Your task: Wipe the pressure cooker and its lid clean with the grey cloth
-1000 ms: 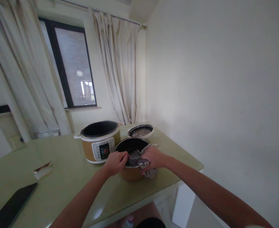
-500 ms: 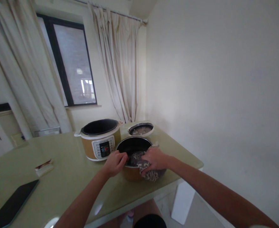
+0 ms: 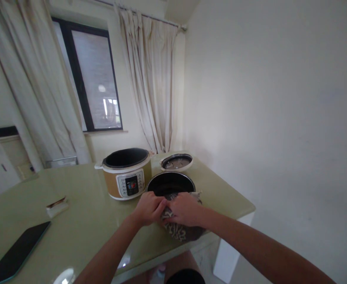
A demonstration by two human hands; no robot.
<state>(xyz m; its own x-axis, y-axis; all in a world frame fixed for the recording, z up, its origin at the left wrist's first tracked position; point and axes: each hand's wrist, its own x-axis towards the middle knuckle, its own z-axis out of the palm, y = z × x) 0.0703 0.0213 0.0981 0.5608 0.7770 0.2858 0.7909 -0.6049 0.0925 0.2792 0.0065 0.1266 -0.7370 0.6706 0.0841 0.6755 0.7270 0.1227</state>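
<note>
Right hand (image 3: pixel 187 209) clamped on cloth (image 3: pixel 178 232) partly inside pot (image 3: pixel 171 182), left hand (image 3: pixel 150 208) clamped on its rim (image 3: pixel 171 172).

Bare to the knuckles and along the forearms, the left hand (image 3: pixel 150 207) and right hand (image 3: pixel 187 209) meet my remote view in soft focus, their nails and finer skin detail too blurred for me to make out. Behind the grip, the left forearm (image 3: pixel 111 248) and right forearm (image 3: pixel 256 244) are bare as far as I can see, each broadening away from a narrower wrist. Below the grip, I see a bare leg (image 3: pixel 181 258) and a plain black garment (image 3: pixel 185 276) with a rounded edge, its type unclear to me.
</note>
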